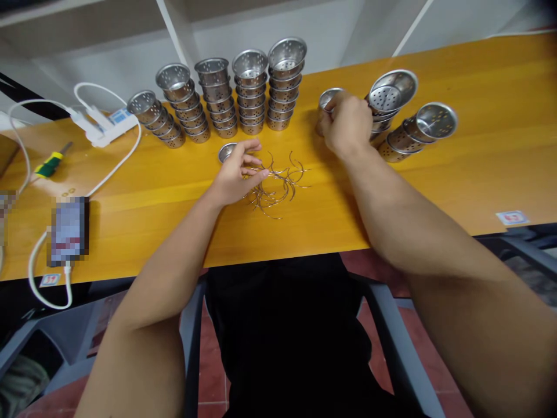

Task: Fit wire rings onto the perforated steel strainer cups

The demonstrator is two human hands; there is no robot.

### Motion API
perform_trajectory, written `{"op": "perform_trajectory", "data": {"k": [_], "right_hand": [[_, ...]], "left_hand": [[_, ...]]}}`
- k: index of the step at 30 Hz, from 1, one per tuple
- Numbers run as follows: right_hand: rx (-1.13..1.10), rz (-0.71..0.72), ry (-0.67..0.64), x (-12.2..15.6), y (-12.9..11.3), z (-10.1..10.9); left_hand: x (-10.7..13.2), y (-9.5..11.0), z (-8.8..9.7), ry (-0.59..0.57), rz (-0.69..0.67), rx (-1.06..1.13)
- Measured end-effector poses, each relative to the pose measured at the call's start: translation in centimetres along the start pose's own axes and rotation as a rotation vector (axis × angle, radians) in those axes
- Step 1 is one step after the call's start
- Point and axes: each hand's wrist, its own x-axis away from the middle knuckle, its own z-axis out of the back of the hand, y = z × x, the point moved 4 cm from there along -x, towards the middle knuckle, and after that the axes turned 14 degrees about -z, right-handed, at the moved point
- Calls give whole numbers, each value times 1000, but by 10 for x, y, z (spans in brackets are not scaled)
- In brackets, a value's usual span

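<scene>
My right hand [348, 123] is closed on a small perforated metal cup [329, 94], its fingers at the rim and side; part of the cup is hidden behind them. Right beside it lean two stacks of similar cups, a nearer one [402, 139] and a taller one [389, 96]. My left hand [239, 176] hovers with its fingers apart, over the left edge of a loose tangle of thin, curved metal wires [285, 187]. Just behind that hand, a small metal cup [226, 151] sits on the table, partly covered by it.
Several stacks of perforated cups [252, 93] line the back of the wooden table [174, 226]. At the left are a white power strip [113, 126] with cables, a green-and-yellow-handled screwdriver [50, 165] and a phone [69, 230] on a charging cable.
</scene>
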Motion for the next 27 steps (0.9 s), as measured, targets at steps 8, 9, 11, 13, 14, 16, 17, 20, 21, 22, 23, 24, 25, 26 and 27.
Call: {"op": "perform_trajectory", "data": {"k": [8, 9, 11, 13, 14, 16, 17, 20, 21, 22, 23, 24, 25, 26, 27], "right_hand": [[-36, -21, -34, -8, 9, -2], [-37, -24, -39, -7, 9, -1], [-36, -34, -49, -5, 8, 1], [-31, -43, -55, -2, 7, 4], [-24, -50, -60, -1, 6, 5], [-1, -64, -75, 1, 5, 6], [11, -71, -79, 2, 4, 7], [33, -68, -79, 4, 3, 10], [36, -68, -73, 5, 3, 11], [39, -68, -72, 5, 3, 12], [40, -67, -72, 6, 3, 12], [41, -67, -74, 6, 3, 13], [42, -69, -75, 6, 3, 13], [43, -69, -79, 6, 3, 14], [44, -73, -80, 6, 3, 14]], "left_hand": [[-1, 1, 1, 12, 11, 4], [-1, 2, 1, 11, 19, 5], [-1, 3, 1, 8, 30, 0], [-1, 4, 2, 10, 38, -15], [-1, 5, 2, 12, 41, -22], [-1, 6, 2, 15, 48, -22], [-1, 6, 1, 16, 54, -14], [-1, 5, 1, 17, 66, 16], [-1, 4, 1, 20, 63, 24], [-1, 4, 0, 23, 57, 31], [-1, 3, 0, 24, 51, 35], [-1, 3, 0, 24, 49, 37], [-2, 3, 0, 20, 51, 35], [-2, 4, 0, 15, 57, 34], [-2, 4, 0, 9, 63, 34]]}}
